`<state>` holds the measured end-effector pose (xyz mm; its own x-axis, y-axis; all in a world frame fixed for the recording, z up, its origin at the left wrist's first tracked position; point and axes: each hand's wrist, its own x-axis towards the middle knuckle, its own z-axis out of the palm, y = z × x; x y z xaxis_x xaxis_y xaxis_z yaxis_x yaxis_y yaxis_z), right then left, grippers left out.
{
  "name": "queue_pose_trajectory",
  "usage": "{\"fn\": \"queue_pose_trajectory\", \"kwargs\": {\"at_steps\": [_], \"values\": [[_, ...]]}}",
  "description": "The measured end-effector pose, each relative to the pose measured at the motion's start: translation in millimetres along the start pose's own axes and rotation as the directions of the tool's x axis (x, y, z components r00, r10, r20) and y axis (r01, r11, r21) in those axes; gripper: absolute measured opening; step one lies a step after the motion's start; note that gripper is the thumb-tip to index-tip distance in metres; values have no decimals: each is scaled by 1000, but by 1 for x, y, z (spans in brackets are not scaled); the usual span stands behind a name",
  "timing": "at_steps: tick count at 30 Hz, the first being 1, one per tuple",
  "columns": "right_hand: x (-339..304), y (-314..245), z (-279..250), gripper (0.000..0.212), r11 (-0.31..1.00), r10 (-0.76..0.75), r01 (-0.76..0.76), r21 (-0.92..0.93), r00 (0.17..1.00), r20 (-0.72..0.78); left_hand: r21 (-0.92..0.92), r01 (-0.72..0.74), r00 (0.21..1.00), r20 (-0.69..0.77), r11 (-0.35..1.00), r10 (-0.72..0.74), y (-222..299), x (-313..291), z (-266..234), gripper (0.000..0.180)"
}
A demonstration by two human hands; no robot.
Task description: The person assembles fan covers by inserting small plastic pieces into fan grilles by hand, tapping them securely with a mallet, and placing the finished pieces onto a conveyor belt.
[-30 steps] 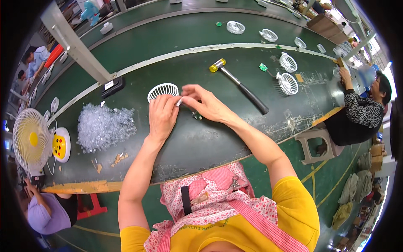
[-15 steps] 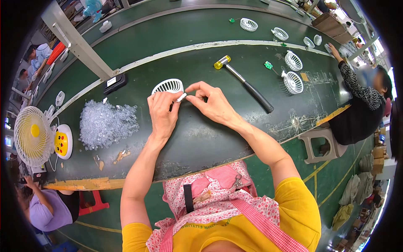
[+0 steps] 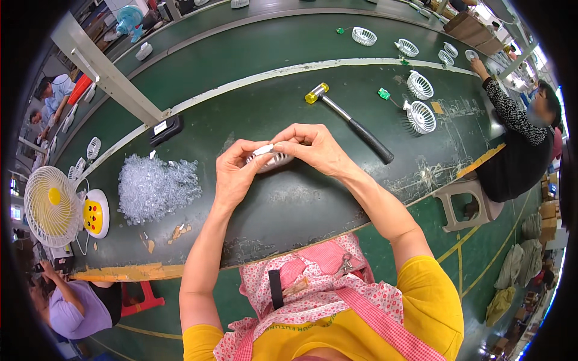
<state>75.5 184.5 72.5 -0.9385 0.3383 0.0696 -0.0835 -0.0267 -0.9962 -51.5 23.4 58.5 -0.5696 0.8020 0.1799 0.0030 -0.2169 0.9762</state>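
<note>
Both my hands are raised over the dark green bench (image 3: 289,204), pinching a small clear plastic piece (image 3: 263,149) between thumbs and fingers. My left hand (image 3: 236,173) grips its left end, my right hand (image 3: 310,146) its right end. Just behind my fingers, partly hidden, lies a white round fan grille (image 3: 274,161). A heap of clear plastic pieces (image 3: 156,186) lies to the left of my hands.
A black-handled mallet with a yellow head (image 3: 352,123) lies to the right. White fan grilles (image 3: 419,115) lie farther right, near a seated person in a patterned sleeve (image 3: 512,120). A small white desk fan (image 3: 51,204) and a black box (image 3: 165,129) stand at left.
My hands have drawn nearer to me and lifted off the bench. They now cover most of the white grille, which lay in plain sight before.
</note>
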Motion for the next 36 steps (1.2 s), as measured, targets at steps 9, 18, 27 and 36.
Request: {"fn": "queue_pose_trajectory", "kwargs": {"at_steps": [9, 18, 27, 36], "values": [[23, 38, -25, 18, 769, -245, 4, -639, 925, -290, 835, -477, 819, 308, 275, 485, -21, 1, 9, 39], [-21, 28, -98, 35, 130, -399, -187, -974, 889, -224, 847, -461, 847, 331, 264, 417, -20, -8, 12, 40], [-25, -48, -43, 25, 583, -491, 152, -798, 848, -197, 855, -455, 841, 320, 248, 436, -18, -10, 7, 39], [-24, -8, -46, 24, 478, -189, -86, -874, 962, -199, 820, -479, 826, 300, 313, 477, -15, -12, 1, 33]]}}
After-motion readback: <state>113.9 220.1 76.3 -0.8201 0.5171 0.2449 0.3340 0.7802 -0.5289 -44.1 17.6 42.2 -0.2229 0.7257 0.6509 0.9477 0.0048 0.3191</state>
